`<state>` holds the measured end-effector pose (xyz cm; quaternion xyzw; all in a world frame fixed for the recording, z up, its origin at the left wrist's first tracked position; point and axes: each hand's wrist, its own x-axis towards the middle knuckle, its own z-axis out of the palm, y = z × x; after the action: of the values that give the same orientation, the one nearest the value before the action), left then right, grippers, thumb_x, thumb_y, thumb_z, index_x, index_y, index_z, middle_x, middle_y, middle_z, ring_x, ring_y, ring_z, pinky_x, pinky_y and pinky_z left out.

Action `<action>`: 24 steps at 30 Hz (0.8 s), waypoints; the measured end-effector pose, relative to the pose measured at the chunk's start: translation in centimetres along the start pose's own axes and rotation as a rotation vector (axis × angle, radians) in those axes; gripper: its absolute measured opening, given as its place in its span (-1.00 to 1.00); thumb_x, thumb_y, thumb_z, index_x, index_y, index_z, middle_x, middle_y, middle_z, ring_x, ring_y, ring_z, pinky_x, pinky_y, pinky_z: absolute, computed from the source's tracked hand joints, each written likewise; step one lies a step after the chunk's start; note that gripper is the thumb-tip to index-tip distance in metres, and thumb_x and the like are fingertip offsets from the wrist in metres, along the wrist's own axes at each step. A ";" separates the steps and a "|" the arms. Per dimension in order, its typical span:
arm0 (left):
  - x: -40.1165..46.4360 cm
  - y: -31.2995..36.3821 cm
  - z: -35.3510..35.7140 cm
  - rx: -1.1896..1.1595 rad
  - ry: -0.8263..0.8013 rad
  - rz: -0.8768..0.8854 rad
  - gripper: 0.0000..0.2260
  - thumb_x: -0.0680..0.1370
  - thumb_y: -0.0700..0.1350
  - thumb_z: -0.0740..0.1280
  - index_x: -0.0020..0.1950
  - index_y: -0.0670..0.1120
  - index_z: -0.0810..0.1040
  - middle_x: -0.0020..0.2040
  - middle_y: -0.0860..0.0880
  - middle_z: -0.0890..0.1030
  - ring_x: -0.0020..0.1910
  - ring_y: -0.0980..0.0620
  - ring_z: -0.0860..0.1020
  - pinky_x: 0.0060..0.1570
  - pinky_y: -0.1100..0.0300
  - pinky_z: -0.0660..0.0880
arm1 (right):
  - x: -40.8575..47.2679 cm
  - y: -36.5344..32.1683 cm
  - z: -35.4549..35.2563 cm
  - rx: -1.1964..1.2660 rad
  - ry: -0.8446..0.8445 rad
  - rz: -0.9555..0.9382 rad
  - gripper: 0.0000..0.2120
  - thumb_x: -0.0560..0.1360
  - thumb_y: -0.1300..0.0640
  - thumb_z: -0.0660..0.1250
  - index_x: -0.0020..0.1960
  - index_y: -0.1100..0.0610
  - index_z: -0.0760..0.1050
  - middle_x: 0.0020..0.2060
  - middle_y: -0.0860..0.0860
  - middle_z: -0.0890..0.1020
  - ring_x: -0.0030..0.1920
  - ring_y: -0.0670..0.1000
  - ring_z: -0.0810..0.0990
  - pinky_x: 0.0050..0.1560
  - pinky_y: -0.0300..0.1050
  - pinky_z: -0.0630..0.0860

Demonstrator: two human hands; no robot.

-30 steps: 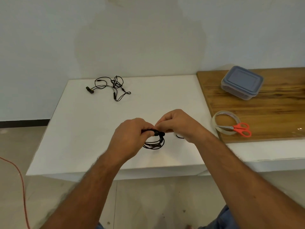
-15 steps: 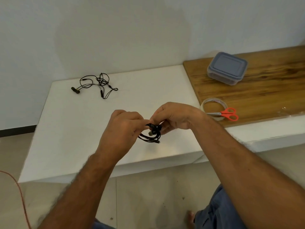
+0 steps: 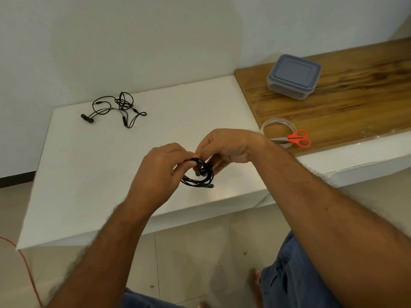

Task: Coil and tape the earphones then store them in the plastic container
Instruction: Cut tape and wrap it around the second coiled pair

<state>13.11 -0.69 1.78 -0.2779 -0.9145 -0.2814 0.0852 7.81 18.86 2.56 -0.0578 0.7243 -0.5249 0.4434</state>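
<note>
Head view shows both hands, left hand [image 3: 159,174] and right hand [image 3: 226,146], pinching the coiled earphones [image 3: 198,177] at frame centre above the table [image 3: 89,174]; keeping loops tight before taping seems wise.

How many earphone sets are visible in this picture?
2. One coiled set is held between the left hand and right hand; one tangled set lies on the white table, far left.

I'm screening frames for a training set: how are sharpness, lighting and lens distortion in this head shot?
Head view: light is soft and even, with faint shadows; a slight sheen on the white table near its front edge. The wide-angle lens tilts the table edges and enlarges the forearms. The coiled earphones and both hands are sharp enough, without motion smear.
</note>
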 end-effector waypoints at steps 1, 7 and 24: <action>-0.1 -0.1 0.1 -0.014 -0.007 -0.041 -0.83 0.53 -0.07 0.33 0.00 -0.05 0.70 -0.20 0.05 0.62 -0.23 0.12 0.51 -0.21 0.29 0.41 | 0.1 0.0 0.1 -0.039 0.035 -0.010 -0.82 0.49 0.22 0.38 0.04 0.26 0.66 -0.10 0.12 0.72 -0.05 0.07 0.67 0.27 0.16 0.52; -0.1 0.0 0.2 -0.085 0.016 -0.376 -0.87 0.58 -0.10 0.34 0.02 -0.01 0.68 -0.12 0.08 0.65 -0.12 0.11 0.55 -0.10 0.23 0.45 | 1.0 0.2 0.6 -0.132 0.270 -0.147 -0.83 0.57 0.13 0.32 0.11 0.12 0.61 -0.10 0.01 0.73 -0.07 -0.04 0.69 0.16 0.04 0.54; -0.4 -0.9 -0.2 -1.022 -0.071 -1.158 -0.83 0.62 -0.14 0.28 -0.06 -0.16 0.64 -0.34 -0.02 0.56 -0.32 0.06 0.48 -0.15 0.15 0.49 | 1.5 -0.3 3.3 -0.713 0.497 -0.489 -0.80 0.46 0.24 0.33 -0.01 -0.01 0.62 -0.06 -0.10 0.64 -0.01 -0.06 0.58 0.04 0.02 0.53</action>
<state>12.89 -1.65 1.43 0.2311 -0.6727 -0.6593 -0.2438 9.14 15.56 1.71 -0.2471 0.9077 -0.3310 0.0740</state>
